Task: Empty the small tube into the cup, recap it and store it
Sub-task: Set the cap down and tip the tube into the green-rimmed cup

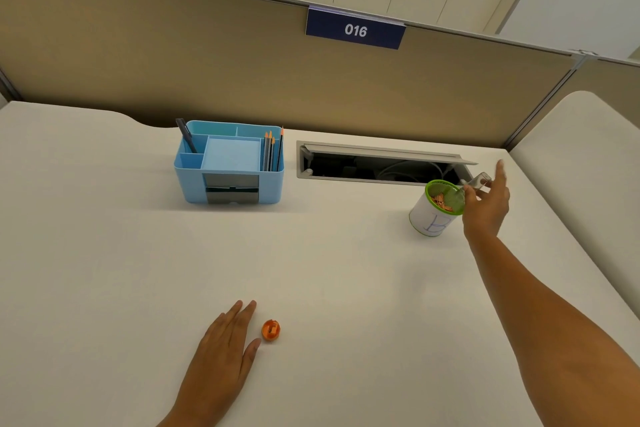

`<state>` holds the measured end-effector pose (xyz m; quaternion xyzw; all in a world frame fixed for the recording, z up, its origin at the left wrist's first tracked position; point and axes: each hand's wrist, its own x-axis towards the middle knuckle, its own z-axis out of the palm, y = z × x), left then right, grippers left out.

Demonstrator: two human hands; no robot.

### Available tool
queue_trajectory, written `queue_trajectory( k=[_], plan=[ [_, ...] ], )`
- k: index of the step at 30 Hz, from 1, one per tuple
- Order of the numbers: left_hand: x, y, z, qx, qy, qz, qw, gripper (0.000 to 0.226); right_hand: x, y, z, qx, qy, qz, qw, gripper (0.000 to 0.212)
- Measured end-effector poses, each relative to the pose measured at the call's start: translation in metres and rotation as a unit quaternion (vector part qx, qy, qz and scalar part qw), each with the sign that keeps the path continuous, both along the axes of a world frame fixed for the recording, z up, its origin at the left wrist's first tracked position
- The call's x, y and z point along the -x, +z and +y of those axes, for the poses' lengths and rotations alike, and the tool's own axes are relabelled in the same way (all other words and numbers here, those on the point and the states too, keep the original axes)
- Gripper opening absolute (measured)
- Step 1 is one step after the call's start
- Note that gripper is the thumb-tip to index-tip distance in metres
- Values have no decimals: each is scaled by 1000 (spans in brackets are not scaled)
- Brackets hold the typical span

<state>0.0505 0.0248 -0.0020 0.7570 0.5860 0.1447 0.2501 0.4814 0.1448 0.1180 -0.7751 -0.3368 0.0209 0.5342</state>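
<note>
My right hand (486,206) holds a small clear tube (479,181) tilted over the rim of a white cup (433,218) with a green lip and a blue letter on its side. Orange shavings lie inside the cup. The tube's orange cap (270,330), which has a sharpener blade in it, lies on the desk near the front. My left hand (221,354) rests flat on the desk just left of the cap, fingers spread, holding nothing.
A blue desk organiser (228,163) with pencils and a pen stands at the back centre. An open cable slot (377,163) in the desk lies behind the cup. A beige partition with a "016" sign closes the far side.
</note>
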Motion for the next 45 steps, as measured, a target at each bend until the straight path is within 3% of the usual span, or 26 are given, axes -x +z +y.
queue_trajectory(
  k=[3, 10, 16, 21, 26, 32, 38, 42, 45],
  plan=[
    [0, 1, 0, 3, 2, 2, 1000, 99, -2, -3, -1, 14, 8, -34, 999, 49],
    [-1, 3, -1, -10, 3, -2, 1000, 94, 2, 2, -2, 17, -4, -16, 1000, 78],
    [0, 1, 0, -7, -4, -4, 1000, 94, -2, -3, -2, 43, 4, -47, 998, 48],
    [0, 1, -1, -7, -2, -6, 1000, 93, 2, 1, -2, 34, 8, -26, 999, 74],
    [0, -2, 0, -5, 5, -5, 1000, 93, -3, -3, -4, 36, -8, -54, 998, 52],
    [1, -4, 0, 0, 6, -6, 1000, 92, 0, 1, -4, 29, -10, -37, 999, 79],
    [0, -2, 0, -2, 3, -5, 1000, 94, -3, -3, -3, 25, 6, -63, 998, 56],
    [1, -2, 1, 0, 2, -1, 1000, 97, 2, 0, -3, 2, 6, -32, 999, 73],
    [1, -1, 1, 3, 4, 3, 1000, 99, 0, -1, -3, 5, 9, -35, 999, 71]
  ],
)
